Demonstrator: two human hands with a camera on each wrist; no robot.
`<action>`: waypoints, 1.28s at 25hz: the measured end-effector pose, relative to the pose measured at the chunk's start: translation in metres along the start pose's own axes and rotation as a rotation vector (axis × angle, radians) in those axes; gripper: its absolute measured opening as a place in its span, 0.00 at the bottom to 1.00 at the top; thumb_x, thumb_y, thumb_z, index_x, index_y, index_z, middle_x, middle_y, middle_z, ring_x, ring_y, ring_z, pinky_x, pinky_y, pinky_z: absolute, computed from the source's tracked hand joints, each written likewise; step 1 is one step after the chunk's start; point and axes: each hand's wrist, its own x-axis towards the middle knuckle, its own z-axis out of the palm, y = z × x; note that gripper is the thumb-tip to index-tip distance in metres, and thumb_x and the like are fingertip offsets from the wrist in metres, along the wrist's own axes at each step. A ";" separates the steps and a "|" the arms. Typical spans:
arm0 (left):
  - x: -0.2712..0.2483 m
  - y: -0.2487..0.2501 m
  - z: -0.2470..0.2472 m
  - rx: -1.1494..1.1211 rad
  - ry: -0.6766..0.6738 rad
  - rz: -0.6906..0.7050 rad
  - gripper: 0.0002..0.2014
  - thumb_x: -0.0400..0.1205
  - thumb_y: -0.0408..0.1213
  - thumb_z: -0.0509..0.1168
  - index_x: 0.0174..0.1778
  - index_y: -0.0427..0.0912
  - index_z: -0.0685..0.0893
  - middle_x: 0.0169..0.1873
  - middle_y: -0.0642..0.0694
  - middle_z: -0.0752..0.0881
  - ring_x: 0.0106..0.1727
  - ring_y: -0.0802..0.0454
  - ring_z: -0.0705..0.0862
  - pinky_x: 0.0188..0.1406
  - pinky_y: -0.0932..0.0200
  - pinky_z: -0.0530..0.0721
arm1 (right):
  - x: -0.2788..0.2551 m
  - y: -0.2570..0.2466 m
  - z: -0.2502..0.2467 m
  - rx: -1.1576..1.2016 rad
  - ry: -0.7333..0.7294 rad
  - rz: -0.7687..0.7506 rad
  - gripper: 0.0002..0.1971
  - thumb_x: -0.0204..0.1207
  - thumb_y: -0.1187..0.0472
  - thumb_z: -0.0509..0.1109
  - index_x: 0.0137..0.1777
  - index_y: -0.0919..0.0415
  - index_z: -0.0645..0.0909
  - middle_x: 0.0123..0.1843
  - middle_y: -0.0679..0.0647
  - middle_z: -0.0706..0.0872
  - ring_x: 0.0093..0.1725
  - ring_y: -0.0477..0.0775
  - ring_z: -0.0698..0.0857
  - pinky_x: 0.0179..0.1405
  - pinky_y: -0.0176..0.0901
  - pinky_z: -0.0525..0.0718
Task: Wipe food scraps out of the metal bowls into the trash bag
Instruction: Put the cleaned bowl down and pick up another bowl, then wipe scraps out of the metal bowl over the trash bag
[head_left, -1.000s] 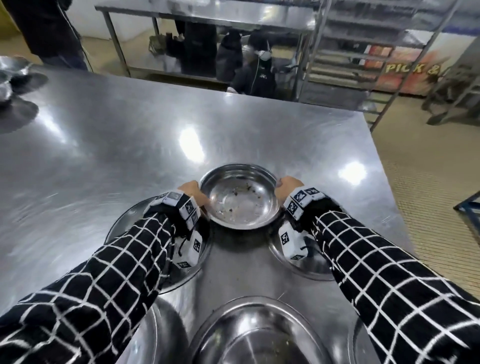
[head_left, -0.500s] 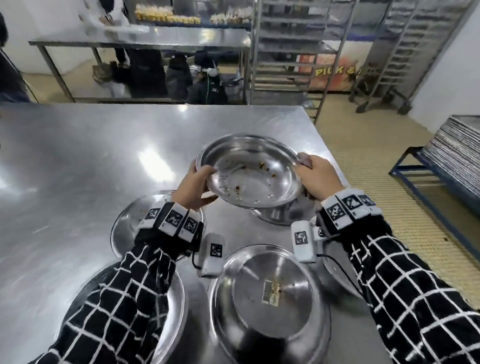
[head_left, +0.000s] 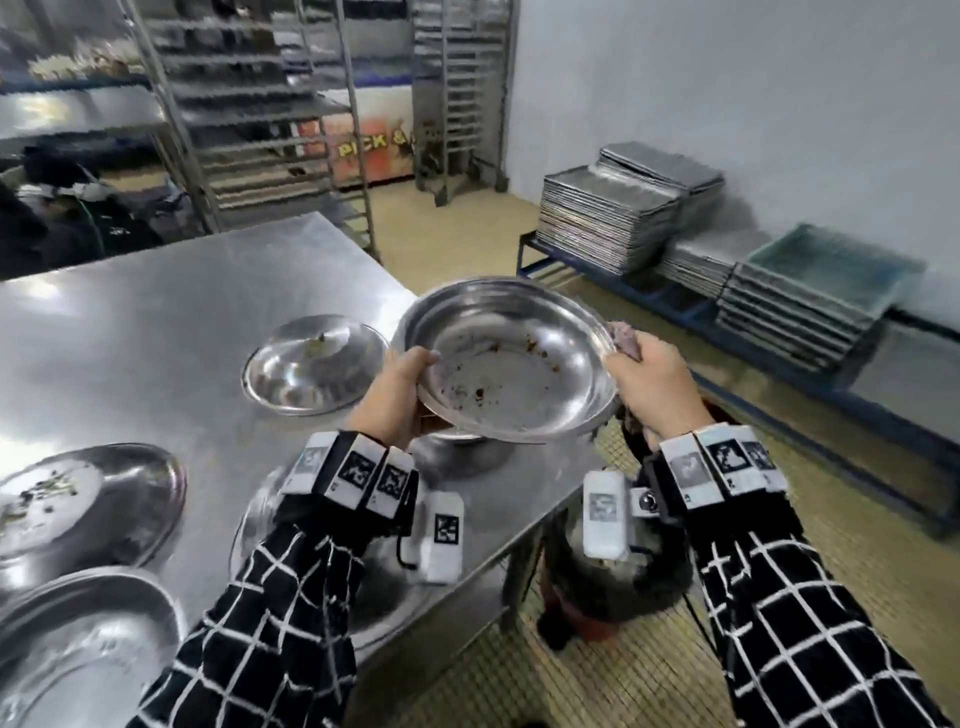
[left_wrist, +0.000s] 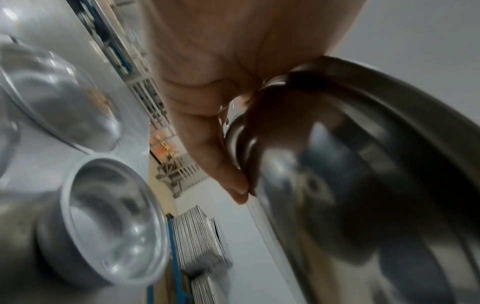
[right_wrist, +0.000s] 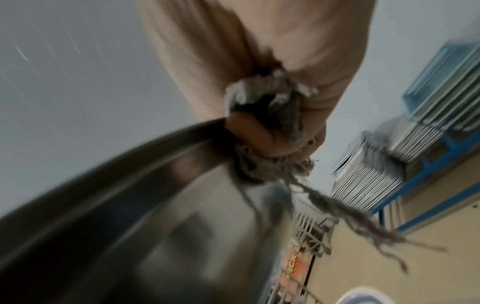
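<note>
**A:** Where's the bowl (head_left: 511, 358) at? The left hand (head_left: 397, 397) grips its near-left rim, and the right hand (head_left: 655, 382) clamps the right rim plus a frayed rag (right_wrist: 270, 115).

**B:** It's off the table (head_left: 156, 322) corner now, with the dark trash bag (head_left: 618, 587) below-right, nearer the right hand. Half a second ago it hung over the tabletop.

Both arms wear black sleeves (head_left: 291, 613) crossed by a thin white grid. Just behind the left hand (head_left: 395, 400) and the right hand (head_left: 657, 387) sits a black wristband (head_left: 719, 465) of white blocks — each printed with a black square marker. A white camera box (head_left: 441, 535) hangs under each wrist, a thin black cable looping beside the left one
</note>
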 end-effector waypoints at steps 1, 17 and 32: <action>0.004 -0.004 0.018 0.002 -0.038 -0.021 0.14 0.82 0.38 0.58 0.62 0.38 0.78 0.35 0.40 0.85 0.35 0.44 0.85 0.34 0.51 0.87 | -0.001 0.010 -0.017 -0.002 0.030 0.024 0.11 0.78 0.59 0.63 0.52 0.65 0.82 0.49 0.61 0.85 0.48 0.58 0.80 0.46 0.44 0.72; 0.138 -0.047 0.241 0.265 -0.061 -0.116 0.07 0.82 0.33 0.54 0.46 0.35 0.76 0.34 0.39 0.80 0.35 0.46 0.81 0.33 0.53 0.85 | 0.173 0.155 -0.145 -0.026 -0.029 0.073 0.13 0.83 0.57 0.60 0.65 0.55 0.78 0.55 0.50 0.84 0.55 0.52 0.82 0.52 0.44 0.76; 0.204 -0.044 0.280 0.580 -0.003 0.058 0.26 0.85 0.58 0.50 0.79 0.53 0.65 0.65 0.53 0.79 0.60 0.57 0.80 0.65 0.62 0.72 | 0.309 0.165 -0.070 -0.207 -0.208 -0.318 0.18 0.80 0.62 0.67 0.70 0.60 0.79 0.63 0.57 0.81 0.65 0.54 0.78 0.66 0.34 0.68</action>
